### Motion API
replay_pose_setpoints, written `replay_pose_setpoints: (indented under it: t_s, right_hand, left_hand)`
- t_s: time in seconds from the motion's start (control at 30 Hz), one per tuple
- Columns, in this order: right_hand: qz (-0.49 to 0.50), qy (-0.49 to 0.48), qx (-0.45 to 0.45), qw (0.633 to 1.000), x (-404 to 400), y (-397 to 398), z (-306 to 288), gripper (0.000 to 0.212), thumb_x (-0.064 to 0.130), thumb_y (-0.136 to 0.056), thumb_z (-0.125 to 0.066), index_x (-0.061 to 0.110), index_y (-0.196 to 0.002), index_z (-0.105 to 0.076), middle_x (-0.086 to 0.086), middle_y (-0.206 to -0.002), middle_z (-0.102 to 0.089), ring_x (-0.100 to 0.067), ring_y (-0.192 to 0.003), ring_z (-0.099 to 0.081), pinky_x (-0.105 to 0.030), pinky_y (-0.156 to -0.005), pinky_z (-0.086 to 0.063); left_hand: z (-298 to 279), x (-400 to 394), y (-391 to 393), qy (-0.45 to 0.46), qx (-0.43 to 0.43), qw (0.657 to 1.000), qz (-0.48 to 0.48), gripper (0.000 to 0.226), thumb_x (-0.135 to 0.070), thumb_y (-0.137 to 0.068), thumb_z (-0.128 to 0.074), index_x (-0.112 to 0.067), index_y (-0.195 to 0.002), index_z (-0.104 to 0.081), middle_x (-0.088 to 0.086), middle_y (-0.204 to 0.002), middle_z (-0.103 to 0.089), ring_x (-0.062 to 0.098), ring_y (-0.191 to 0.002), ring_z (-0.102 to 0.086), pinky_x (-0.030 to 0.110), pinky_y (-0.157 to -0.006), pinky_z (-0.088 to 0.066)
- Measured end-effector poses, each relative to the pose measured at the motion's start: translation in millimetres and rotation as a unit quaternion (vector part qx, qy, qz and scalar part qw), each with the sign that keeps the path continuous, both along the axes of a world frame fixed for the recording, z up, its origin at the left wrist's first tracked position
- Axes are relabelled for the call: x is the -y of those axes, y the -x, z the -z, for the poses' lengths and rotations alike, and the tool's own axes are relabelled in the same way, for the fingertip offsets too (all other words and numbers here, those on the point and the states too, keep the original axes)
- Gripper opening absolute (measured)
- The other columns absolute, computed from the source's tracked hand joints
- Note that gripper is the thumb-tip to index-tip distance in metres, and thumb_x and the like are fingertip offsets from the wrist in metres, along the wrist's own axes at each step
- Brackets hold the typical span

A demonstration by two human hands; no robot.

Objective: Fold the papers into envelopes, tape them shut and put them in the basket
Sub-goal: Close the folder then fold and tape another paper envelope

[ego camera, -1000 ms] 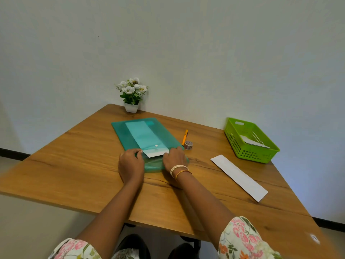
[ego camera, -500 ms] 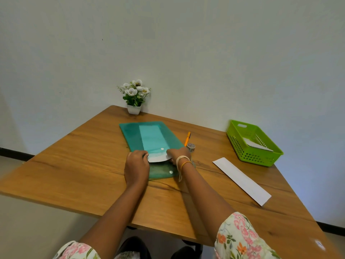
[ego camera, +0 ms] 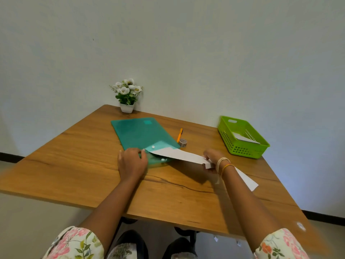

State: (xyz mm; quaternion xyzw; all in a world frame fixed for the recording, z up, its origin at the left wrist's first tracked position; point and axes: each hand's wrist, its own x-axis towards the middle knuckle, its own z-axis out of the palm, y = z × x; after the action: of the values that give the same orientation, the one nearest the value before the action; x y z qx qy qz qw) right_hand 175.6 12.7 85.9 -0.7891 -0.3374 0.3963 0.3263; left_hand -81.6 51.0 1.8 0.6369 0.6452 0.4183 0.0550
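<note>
The right hand (ego camera: 211, 158) pinched the near end of a long white paper strip (ego camera: 179, 156) whose far end lay under the open flap of the translucent teal plastic folder (ego camera: 141, 134), while the left hand (ego camera: 131, 161) rested flat on that flap, fingers loosely spread. Another white strip (ego camera: 247, 179) lay on the grained wooden table (ego camera: 74, 165), partly behind the right wrist. The perforated lime-green basket (ego camera: 242, 146) held a folded white envelope (ego camera: 244, 139).
</note>
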Motion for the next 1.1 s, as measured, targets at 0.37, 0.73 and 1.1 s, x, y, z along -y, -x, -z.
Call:
replay_pose_setpoints:
  t_s: [0.37,0.73,1.1]
  right_hand:
    - [0.182,-0.091,-0.068,0.977,22.9,-49.3,1.2,0.006,0.009,-0.073,-0.047,0.005,-0.077,-0.051,-0.010,-0.069,-0.048,-0.023,-0.056,-0.047,-0.034,-0.066,-0.045]
    - [0.065,-0.051,0.111,0.990,32.4,-47.5,36.8,0.022,0.023,-0.080,-0.054,0.003,-0.086,-0.063,-0.013,-0.087,-0.059,-0.030,-0.082,-0.055,-0.031,-0.061,-0.036]
    - [0.073,0.041,-0.321,0.944,44.3,-41.9,31.0,0.027,0.020,-0.094,-0.040,0.005,-0.098,-0.061,-0.004,-0.052,-0.052,-0.008,-0.040,-0.046,-0.016,-0.038,-0.044]
  left_hand:
    - [-4.3,13.5,-7.0,-0.140,-0.263,0.905,0.303,0.031,-0.044,-0.091,-0.045,-0.031,-0.109,-0.066,-0.004,-0.134,-0.058,0.015,-0.130,-0.048,0.051,-0.113,-0.028]
    - [-1.3,8.6,-7.9,0.044,-0.348,0.930,0.112,0.072,-0.065,-0.086,-0.009,-0.034,-0.147,-0.030,-0.004,-0.157,-0.028,0.022,-0.148,-0.008,0.061,-0.106,0.020]
    - [3.6,0.8,-9.1,0.069,-0.224,0.966,0.107,0.066,-0.057,-0.093,-0.031,-0.025,-0.150,-0.022,0.006,-0.144,-0.045,0.024,-0.135,-0.037,0.064,-0.111,-0.007]
